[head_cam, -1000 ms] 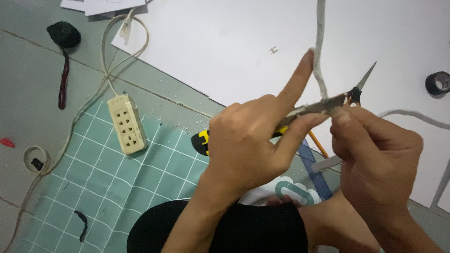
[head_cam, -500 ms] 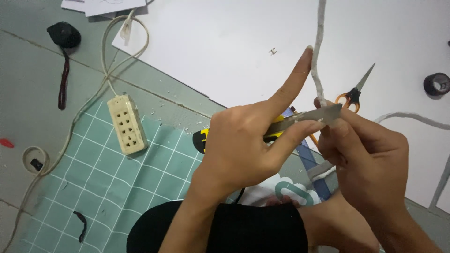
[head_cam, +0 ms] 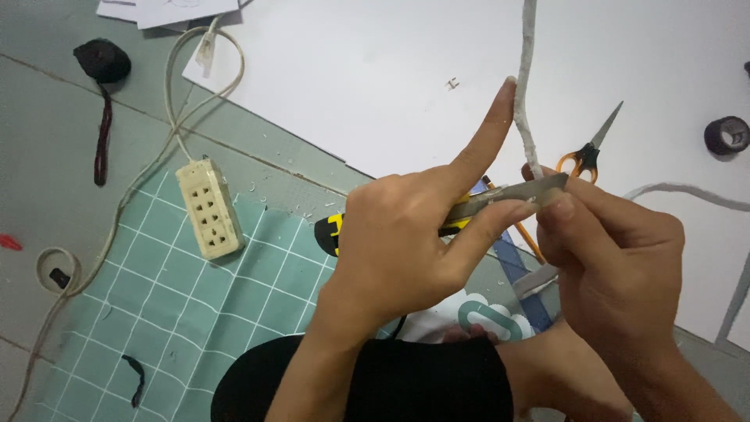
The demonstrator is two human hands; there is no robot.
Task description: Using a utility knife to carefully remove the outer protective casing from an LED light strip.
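Note:
My left hand [head_cam: 414, 234] grips a yellow-and-black utility knife [head_cam: 500, 199], index finger stretched up alongside a thin white foam strip [head_cam: 525, 94]. The bare blade lies across the strip's lower end. My right hand [head_cam: 609, 250] pinches that lower end of the strip against the blade tip. The strip runs up and out of the top of the view. Both hands hover above a white board [head_cam: 375, 78].
Orange-handled scissors [head_cam: 587, 152] lie just behind my right hand. A cream power strip [head_cam: 209, 208] with its cable rests on a green grid cutting mat [head_cam: 180, 312]. A dark tape roll [head_cam: 726, 134] sits far right, a black lump [head_cam: 101, 61] far left.
The hands and knife have drifted slightly left and down, and the blade now sits clear of the scissors. The grip on the knife and the strip is unchanged.

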